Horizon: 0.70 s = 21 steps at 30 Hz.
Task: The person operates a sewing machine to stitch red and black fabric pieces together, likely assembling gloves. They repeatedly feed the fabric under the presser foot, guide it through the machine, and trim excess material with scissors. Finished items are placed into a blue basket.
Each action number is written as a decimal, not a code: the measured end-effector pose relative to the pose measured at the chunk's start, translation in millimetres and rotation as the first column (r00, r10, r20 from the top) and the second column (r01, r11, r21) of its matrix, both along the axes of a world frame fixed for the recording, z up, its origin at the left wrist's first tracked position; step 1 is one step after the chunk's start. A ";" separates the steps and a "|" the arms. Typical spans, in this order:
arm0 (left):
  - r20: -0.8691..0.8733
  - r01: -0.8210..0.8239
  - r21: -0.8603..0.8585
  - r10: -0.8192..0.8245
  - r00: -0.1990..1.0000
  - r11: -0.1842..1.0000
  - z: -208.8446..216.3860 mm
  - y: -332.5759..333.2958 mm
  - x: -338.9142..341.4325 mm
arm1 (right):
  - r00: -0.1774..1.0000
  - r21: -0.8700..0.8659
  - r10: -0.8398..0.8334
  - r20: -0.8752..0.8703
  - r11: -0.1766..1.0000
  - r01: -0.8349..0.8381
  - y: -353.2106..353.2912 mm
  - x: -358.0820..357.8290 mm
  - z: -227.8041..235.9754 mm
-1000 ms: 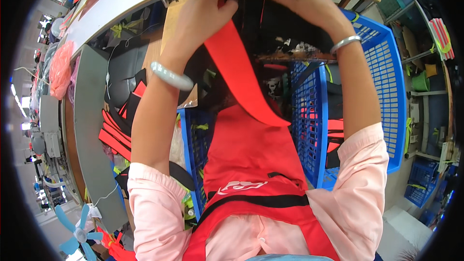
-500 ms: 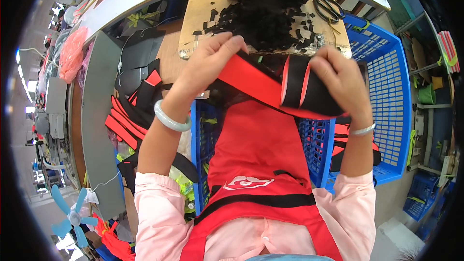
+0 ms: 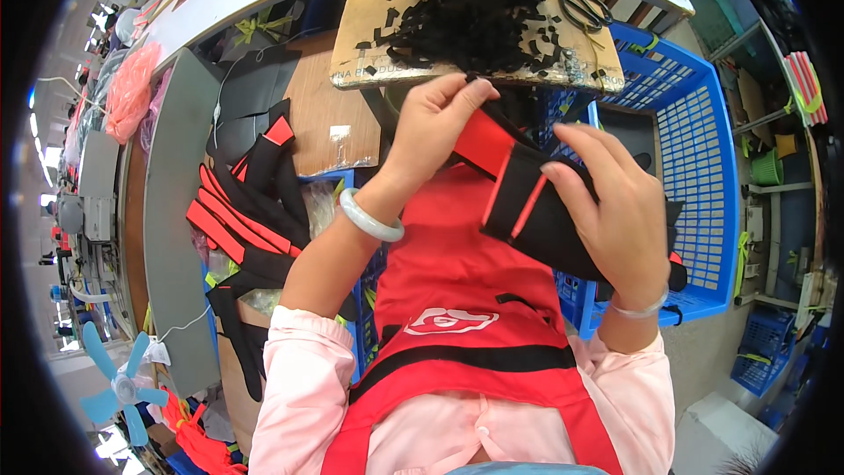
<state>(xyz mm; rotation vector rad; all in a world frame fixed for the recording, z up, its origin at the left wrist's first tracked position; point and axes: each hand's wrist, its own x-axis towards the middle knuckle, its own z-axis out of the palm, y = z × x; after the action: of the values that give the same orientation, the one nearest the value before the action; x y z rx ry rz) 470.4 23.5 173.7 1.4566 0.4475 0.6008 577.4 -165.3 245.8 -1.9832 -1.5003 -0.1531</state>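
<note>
A black and red fabric piece [image 3: 527, 211] is held between both hands above my red apron [image 3: 457, 299]. My left hand [image 3: 435, 127], with a pale bangle at the wrist, pinches its red upper end. My right hand [image 3: 615, 211] wraps around the black lower part, fingers curled over it. The piece hangs just in front of a wooden board [image 3: 369, 35] covered with small black offcuts [image 3: 475, 26].
A blue plastic crate [image 3: 703, 149] stands to my right, another blue crate [image 3: 365, 273] under my left arm. A stack of black and red fabric pieces [image 3: 246, 202] lies on the left. Scissors [image 3: 585, 7] rest on the board. A small blue fan [image 3: 119, 378] sits at lower left.
Both hands came down from the machine at the top toward my lap, bringing the red and black piece with them; the right hand now grips its black part.
</note>
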 end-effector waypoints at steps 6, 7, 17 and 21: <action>0.169 0.156 -0.295 -0.110 0.979 0.942 26.7 -19.1 -5.8 | 0.994 0.053 -0.037 -0.099 0.998 0.042 21.4 10.7 -31.2; 0.220 0.185 -0.369 -0.108 0.970 0.911 32.1 -19.3 -10.2 | 0.994 0.016 -0.038 -0.105 0.999 0.040 19.6 10.2 -25.2; 0.368 0.146 -0.546 0.079 0.927 0.825 49.8 -38.5 -0.6 | 0.986 0.271 0.049 0.159 0.958 -0.091 41.6 32.7 -8.9; 0.303 0.073 -0.545 0.115 0.946 0.835 27.1 -26.9 7.9 | 0.999 0.116 0.044 -0.027 0.992 -0.041 50.0 40.4 -28.6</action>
<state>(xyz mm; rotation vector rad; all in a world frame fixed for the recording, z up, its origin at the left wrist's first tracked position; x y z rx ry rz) 478.3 -3.4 200.8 0.7788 0.3367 0.6502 617.8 -115.3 217.2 -1.8532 -1.4800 -0.1879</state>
